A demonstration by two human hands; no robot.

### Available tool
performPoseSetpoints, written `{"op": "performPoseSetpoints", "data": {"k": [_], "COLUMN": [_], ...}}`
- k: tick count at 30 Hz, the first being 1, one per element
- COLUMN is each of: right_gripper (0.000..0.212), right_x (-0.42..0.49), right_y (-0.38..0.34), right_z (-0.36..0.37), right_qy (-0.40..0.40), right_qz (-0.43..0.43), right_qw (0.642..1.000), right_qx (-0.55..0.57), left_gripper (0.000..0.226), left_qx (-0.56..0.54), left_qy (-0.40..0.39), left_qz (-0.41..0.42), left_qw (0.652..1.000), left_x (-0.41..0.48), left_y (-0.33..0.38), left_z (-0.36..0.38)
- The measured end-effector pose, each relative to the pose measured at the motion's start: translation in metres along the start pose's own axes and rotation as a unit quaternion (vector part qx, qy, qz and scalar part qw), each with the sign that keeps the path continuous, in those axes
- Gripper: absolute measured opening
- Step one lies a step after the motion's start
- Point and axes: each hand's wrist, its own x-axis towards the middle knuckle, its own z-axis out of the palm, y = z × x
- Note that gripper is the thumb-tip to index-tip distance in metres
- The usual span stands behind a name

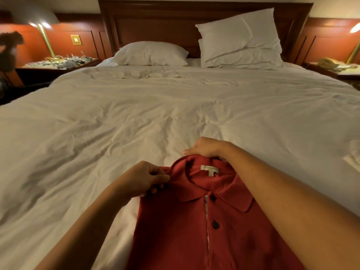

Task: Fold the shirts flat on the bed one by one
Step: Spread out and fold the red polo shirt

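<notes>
A red polo shirt [185, 227] lies front up at the near edge of the bed [136, 117], collar toward the pillows, buttons and neck label showing. My left hand [144, 179] pinches the shirt's left shoulder beside the collar. My right hand [204, 148] grips the back of the collar at its far edge, with my forearm crossing over the shirt's right side and hiding it. The shirt's lower part runs out of view at the bottom.
White rumpled bedding covers the whole bed. Two white pillows [152, 53] [239, 39] lean at the wooden headboard. A nightstand with cables and a lamp [58, 62] stands at the left, another with a phone [329, 64] at the right.
</notes>
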Motion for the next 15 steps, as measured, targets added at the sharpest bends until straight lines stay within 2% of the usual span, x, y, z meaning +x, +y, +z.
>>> {"op": "performPoseSetpoints", "data": {"k": [2, 5, 8, 12, 15], "right_gripper": [0.056, 0.047, 0.025, 0.014, 0.017], "right_x": [-0.002, -0.007, -0.012, -0.030, -0.046], "right_y": [0.000, 0.004, 0.012, 0.026, 0.044], "right_z": [0.000, 0.006, 0.012, 0.014, 0.014], "right_qy": [0.001, 0.035, 0.121, 0.203, 0.203], "right_qz": [-0.004, -0.033, -0.074, -0.124, -0.145], "right_qw": [1.000, 0.997, 0.986, 0.966, 0.967], "right_qx": [0.012, 0.058, 0.087, 0.104, 0.043], "left_gripper": [0.014, 0.019, 0.016, 0.053, 0.048], "left_qx": [0.039, 0.153, 0.195, 0.314, 0.375], "left_qy": [0.020, 0.133, 0.220, 0.207, 0.199], "left_qz": [0.008, 0.077, 0.126, 0.045, 0.036], "left_qw": [0.999, 0.976, 0.947, 0.925, 0.905], "left_x": [-0.002, -0.003, 0.002, 0.022, 0.032], "left_y": [0.003, 0.013, 0.033, 0.046, 0.042], "left_z": [0.001, 0.017, 0.037, 0.051, 0.052]}}
